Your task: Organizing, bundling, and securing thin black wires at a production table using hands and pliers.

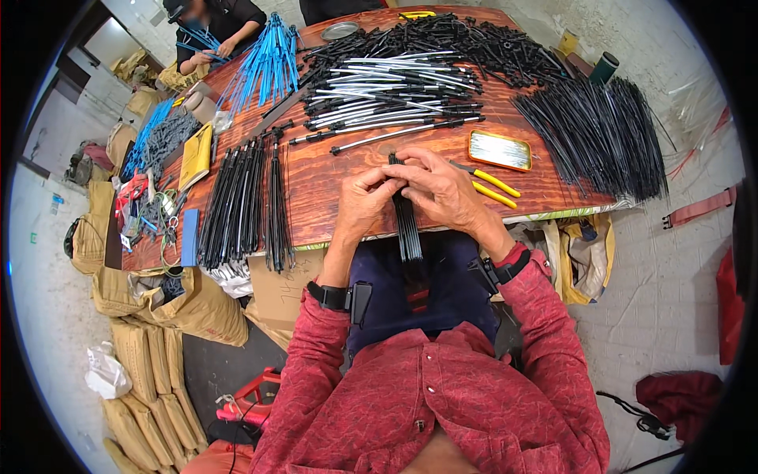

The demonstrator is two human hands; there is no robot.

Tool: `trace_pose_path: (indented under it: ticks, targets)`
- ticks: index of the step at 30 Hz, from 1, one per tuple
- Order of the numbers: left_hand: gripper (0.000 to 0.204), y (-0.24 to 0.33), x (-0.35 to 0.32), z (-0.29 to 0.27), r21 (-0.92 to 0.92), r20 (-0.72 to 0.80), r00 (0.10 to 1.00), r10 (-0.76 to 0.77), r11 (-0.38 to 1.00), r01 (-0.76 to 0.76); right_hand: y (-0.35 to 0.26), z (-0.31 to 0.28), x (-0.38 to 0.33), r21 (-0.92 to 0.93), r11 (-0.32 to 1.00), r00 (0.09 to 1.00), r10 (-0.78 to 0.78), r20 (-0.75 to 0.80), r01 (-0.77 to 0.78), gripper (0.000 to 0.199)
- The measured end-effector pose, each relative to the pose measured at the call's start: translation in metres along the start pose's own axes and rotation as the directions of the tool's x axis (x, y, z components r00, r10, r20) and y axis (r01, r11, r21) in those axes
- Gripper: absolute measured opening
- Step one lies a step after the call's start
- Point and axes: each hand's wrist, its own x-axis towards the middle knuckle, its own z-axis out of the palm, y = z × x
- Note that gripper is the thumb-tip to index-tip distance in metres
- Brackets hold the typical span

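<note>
In front of me a bundle of thin black rods [407, 233] hangs over the table's near edge, its lower end above my lap. My left hand [365, 201] pinches at the bundle's upper end from the left. From the right, my right hand [446, 189] closes on the same end, fingertips meeting those of the left. Any small part between the fingertips is hidden. Pliers with yellow handles [497, 189] lie just right of my right hand. Beyond them is a yellow-rimmed tin [500, 150] of thin silvery pins or wires.
Black-and-silver rods [395, 91] and a heap of black fittings [505, 47] cover the table's far part. Long black strands [596, 138] lie right; finished-looking black bundles [233, 205] lie left. Across the table, a person's hands [213, 54] handle blue rods [268, 63].
</note>
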Motion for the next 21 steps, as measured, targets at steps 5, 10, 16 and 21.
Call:
trace_pose_path:
  ticks: [5,10,16,21]
  targets:
    - [0.018,-0.003,-0.005,0.004,-0.028,-0.065,0.997,0.035,0.999,-0.037,-0.001,-0.001,0.005,-0.083,0.994,0.997,-0.074,-0.008,0.073,0.043]
    - [0.019,-0.002,-0.007,0.002,-0.093,-0.060,0.995,-0.077,0.993,0.071,-0.006,0.002,0.002,0.122,0.992,0.999,0.033,-0.017,-0.031,0.042]
    - [0.019,0.007,-0.004,0.006,-0.091,-0.068,0.998,0.009,0.996,-0.016,0.003,0.012,-0.014,0.393,0.864,0.940,0.340,0.001,-0.313,0.040]
    - [0.021,0.002,-0.005,0.005,-0.089,-0.087,0.996,0.029,0.995,-0.037,0.010,0.023,-0.019,0.218,0.910,0.927,0.372,-0.052,-0.353,0.031]
